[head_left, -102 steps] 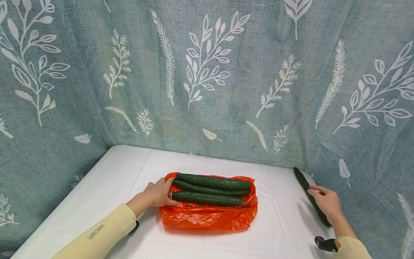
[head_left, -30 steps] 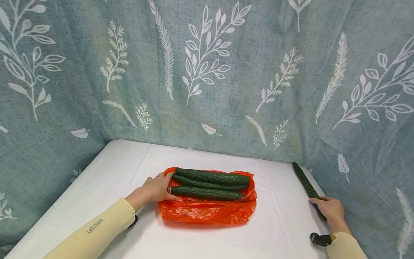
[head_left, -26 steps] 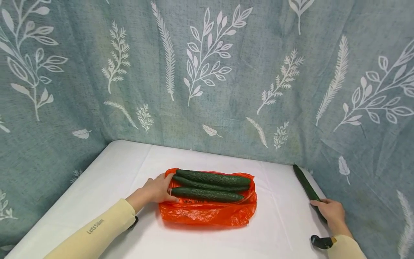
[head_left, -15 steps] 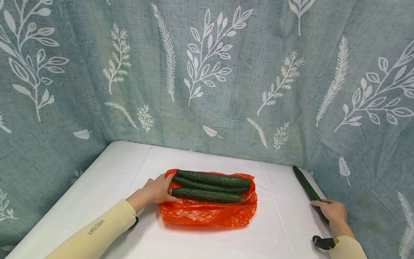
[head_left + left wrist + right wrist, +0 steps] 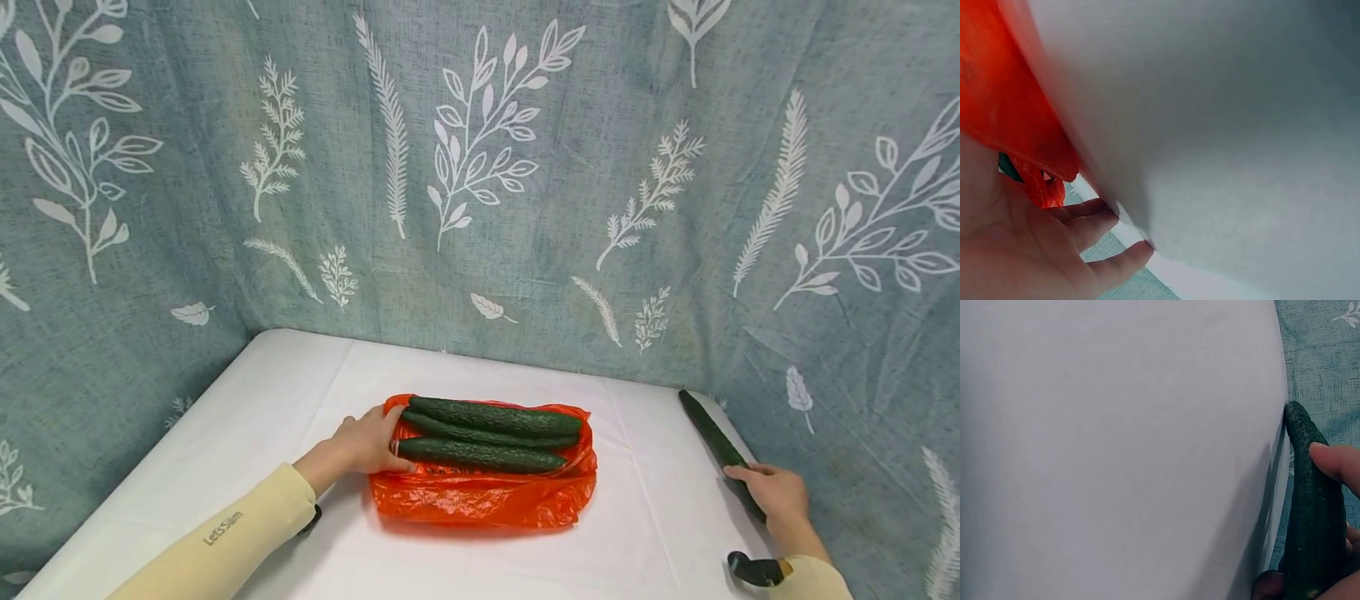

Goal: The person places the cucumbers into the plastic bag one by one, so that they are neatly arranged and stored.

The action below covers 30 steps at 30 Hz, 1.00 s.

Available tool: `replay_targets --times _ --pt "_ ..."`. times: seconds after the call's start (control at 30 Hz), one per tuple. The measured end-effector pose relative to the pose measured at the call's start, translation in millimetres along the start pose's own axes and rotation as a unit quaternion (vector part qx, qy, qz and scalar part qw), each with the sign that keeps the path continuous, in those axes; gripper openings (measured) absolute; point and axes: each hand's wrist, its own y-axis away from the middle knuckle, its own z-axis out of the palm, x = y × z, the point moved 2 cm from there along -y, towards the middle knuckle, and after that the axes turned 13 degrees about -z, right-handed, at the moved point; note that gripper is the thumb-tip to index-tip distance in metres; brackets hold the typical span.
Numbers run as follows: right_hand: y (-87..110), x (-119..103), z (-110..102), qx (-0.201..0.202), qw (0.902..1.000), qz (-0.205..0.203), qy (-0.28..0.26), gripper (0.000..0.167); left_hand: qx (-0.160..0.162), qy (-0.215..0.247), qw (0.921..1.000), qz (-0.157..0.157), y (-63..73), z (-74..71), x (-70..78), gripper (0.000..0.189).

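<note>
An orange-red plastic bag point(image 5: 487, 504) lies on the table, its upper side spread around several dark green cucumbers point(image 5: 480, 455) lying side by side. At the bag's left end my left hand point(image 5: 367, 443) holds the edge, thumb in front and index finger behind. In the left wrist view the other fingers point(image 5: 1125, 262) reach out beside the bag, tips at the white cloth. My right hand point(image 5: 776, 497) grips another cucumber point(image 5: 705, 423) by its near half. It slants away along the table's right edge; in the right wrist view my thumb point(image 5: 1332, 464) lies across the cucumber point(image 5: 1316, 531).
White cloth covers the table point(image 5: 645, 533). Behind and to both sides hangs a blue-green curtain point(image 5: 525, 250) with white leaf prints. A black wrist strap mount point(image 5: 753, 569) sticks out from the right wrist, above the cloth.
Since the earliest frame my right hand has moved toward the cucumber's near end and closed around it. The left hand and the bag keep their places; the head view has shifted slightly.
</note>
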Motion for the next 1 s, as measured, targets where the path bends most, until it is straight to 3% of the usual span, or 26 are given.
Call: replay_targets --times 0.37,1.0 --pt "-3.3 -12.1 -0.8 -0.009 0.9999 -0.012 -0.004 0.081 -0.003 -0.004 0.9999 -0.010 -2.0 1.4 -2.1 0.112" --pt "3.4 -69.1 -4.5 -0.082 0.9934 -0.077 -0.021 0.088 0.000 0.004 1.0000 0.001 -0.6 1.5 0.0 0.110"
